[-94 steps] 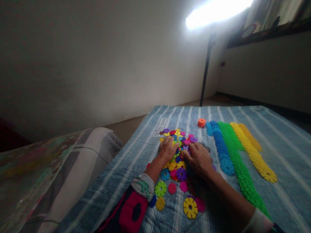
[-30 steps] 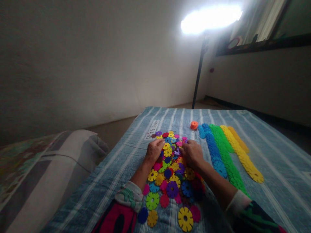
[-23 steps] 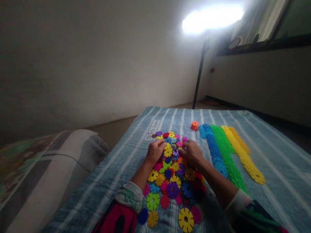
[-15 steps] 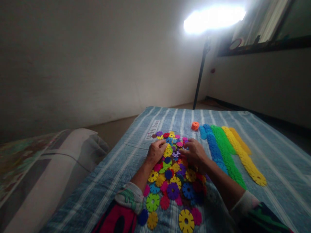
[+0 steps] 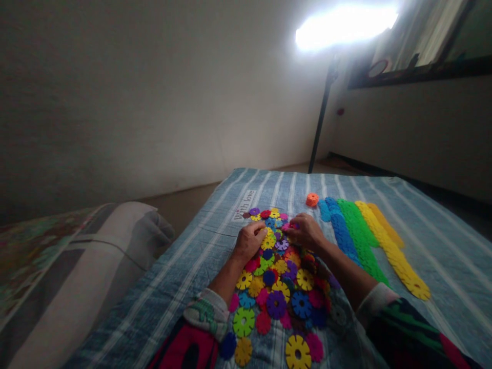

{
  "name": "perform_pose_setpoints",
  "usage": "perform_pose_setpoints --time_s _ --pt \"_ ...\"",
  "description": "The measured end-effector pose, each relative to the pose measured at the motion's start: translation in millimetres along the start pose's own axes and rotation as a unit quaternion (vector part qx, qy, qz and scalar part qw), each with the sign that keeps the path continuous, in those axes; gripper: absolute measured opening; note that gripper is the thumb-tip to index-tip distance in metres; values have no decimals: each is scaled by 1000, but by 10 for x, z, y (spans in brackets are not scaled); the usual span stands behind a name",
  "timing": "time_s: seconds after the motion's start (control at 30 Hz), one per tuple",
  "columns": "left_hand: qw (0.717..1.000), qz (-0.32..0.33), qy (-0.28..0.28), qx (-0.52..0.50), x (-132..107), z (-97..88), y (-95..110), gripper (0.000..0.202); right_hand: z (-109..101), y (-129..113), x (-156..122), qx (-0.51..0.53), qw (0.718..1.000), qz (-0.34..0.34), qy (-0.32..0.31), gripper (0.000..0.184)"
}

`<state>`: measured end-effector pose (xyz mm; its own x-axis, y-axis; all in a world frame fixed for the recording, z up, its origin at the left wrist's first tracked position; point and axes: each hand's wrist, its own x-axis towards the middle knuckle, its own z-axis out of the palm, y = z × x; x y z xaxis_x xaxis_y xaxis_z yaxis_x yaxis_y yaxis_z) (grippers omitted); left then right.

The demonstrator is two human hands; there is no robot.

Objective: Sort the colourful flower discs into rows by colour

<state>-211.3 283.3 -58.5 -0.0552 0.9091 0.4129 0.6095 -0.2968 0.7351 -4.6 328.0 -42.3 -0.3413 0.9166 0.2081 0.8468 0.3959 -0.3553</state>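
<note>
A heap of colourful plastic snowflake discs (image 5: 276, 304) spreads over the striped cloth in front of me. My left hand (image 5: 249, 240) is at the far left side of the heap. Its thumb and fingers are pinched together beside yellow discs (image 5: 268, 241); what they hold, if anything, is hidden. Across from it, my right hand (image 5: 306, 230) has its fingertips closed on a pink disc (image 5: 289, 226), partly covered by the fingers. A purple disc (image 5: 282, 245) lies between the two hands.
Right of the heap lie rows of overlapped discs: blue (image 5: 343, 233), green (image 5: 357, 236) and yellow (image 5: 395, 256). A small orange stack (image 5: 312, 199) stands behind them. Beyond the striped cloth (image 5: 184, 256) is a lit lamp on a pole (image 5: 321, 120). A rolled grey bundle (image 5: 88, 266) lies left.
My right hand has shifted slightly away from me, and its fingers have drawn together at a pink disc. The left hand stays nearly in place. The whole view has moved slightly.
</note>
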Motion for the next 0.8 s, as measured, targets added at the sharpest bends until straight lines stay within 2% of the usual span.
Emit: perform_pose_setpoints --time_s 0.27,0.53,0.8 --pt "1000 -7 2 -10 -3 8 -18 18 -72 152 51 -17 999 43 5 27" --pt "1000 -4 -2 -12 -2 1 1 16 -65 26 12 -32 999 -28 -15 24" --pt "1000 -2 -3 -6 1 7 1 16 7 15 56 -27 998 -54 -30 18"
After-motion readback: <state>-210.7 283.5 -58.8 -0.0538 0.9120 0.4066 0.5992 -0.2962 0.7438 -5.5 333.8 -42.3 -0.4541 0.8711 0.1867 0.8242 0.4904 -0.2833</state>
